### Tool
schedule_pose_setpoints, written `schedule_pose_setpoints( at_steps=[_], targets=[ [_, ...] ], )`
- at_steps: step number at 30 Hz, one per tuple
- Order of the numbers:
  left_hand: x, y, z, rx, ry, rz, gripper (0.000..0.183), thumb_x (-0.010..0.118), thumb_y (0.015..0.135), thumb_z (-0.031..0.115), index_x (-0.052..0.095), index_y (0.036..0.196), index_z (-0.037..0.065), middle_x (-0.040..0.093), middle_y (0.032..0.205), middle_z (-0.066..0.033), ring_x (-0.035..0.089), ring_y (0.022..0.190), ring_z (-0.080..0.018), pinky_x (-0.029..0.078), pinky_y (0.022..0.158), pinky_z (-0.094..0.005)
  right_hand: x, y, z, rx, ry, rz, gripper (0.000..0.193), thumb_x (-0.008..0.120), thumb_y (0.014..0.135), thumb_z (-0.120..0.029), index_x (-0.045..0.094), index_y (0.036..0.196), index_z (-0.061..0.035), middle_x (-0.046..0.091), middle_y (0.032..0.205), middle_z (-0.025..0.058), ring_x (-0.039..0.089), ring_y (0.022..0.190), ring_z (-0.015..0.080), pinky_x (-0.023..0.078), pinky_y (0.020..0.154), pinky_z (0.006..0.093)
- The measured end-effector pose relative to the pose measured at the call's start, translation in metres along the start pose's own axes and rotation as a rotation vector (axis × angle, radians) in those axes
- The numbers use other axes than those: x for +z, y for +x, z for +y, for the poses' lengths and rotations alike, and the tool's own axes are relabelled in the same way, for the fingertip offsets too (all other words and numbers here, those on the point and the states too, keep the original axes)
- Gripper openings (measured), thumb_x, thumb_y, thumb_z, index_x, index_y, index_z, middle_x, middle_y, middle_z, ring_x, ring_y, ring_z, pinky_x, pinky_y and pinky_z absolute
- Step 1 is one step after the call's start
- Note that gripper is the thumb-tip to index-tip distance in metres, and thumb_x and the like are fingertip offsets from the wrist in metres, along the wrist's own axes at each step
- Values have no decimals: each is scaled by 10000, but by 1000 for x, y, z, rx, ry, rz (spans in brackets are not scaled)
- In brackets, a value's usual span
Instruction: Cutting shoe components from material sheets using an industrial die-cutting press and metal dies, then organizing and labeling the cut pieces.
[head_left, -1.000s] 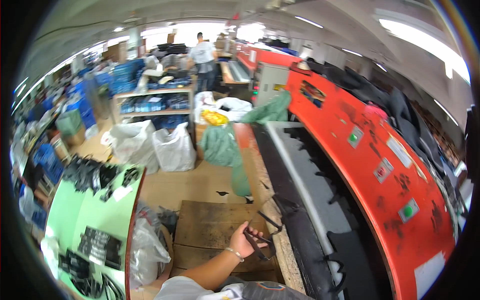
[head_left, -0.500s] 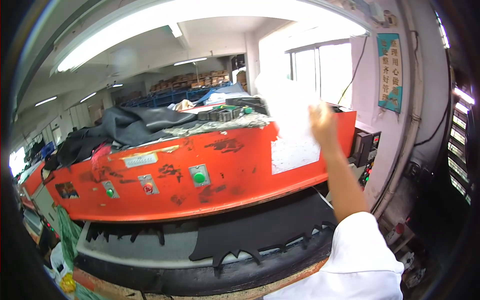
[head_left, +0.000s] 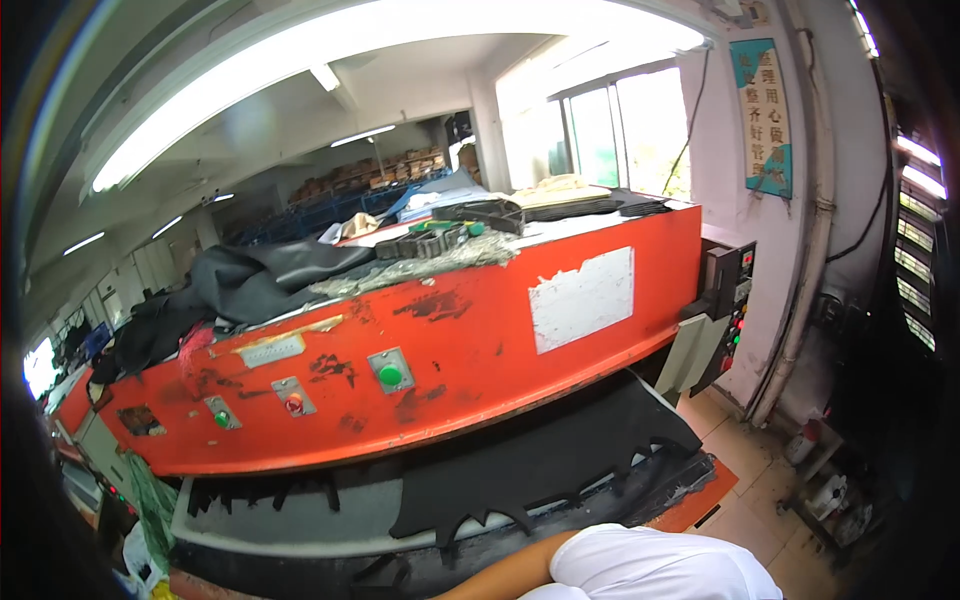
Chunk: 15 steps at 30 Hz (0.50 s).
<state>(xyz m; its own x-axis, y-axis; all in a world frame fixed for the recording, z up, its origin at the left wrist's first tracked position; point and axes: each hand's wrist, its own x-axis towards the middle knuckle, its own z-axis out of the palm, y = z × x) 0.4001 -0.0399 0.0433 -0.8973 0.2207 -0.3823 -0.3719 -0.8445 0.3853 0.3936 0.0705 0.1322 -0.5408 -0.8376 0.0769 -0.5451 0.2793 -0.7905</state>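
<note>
A white sleeve (head_left: 650, 565) and my bare right forearm (head_left: 505, 575) reach across the lower edge. The forearm points down and left, and its hand is cut off below the picture. My left hand is out of view. Closest to the forearm is a black sheet (head_left: 530, 470) with scalloped cut-out edges. It lies on a pale cutting board (head_left: 300, 532) under the red-orange beam (head_left: 470, 340) of a large press. What my right hand touches or holds cannot be seen.
The beam carries green buttons (head_left: 390, 374) and a red button (head_left: 294, 403). Dark crumpled sheeting (head_left: 270, 275), metal cutting dies (head_left: 430, 242) and a flat dark stack (head_left: 570, 205) lie on top. At right stand a control box (head_left: 735, 300) and a wall pipe (head_left: 795, 310).
My right arm has dropped from the top of the press to the lower edge, its hand leaving view. The blurred white thing by that hand is no longer visible. The view has tilted.
</note>
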Motion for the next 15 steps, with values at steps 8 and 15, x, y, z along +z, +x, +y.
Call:
schedule_pose_setpoints(
  at_steps=[8, 15],
  targets=[
    [-60, -118, -40, 328, -279, 267, 279, 592, 867, 369, 547, 705, 147, 559, 682, -29, 573, 826, -270, 377, 944, -671, -21, 37, 135, 240, -608, 186, 463, 361, 985, -365, 615, 936, 19, 674, 844, 215, 660, 781, 392, 513, 708, 509],
    [-75, -121, -60, 330, -444, 208, 326, 579, 894, 437, 558, 737, 152, 560, 711, -19, 579, 713, -214, 537, 746, -479, -41, -30, 255, 582, 37, 337, 360, 448, 993, -307, 545, 941, 35, 577, 794, 127, 535, 706, 200, 465, 654, 365]
  ],
)
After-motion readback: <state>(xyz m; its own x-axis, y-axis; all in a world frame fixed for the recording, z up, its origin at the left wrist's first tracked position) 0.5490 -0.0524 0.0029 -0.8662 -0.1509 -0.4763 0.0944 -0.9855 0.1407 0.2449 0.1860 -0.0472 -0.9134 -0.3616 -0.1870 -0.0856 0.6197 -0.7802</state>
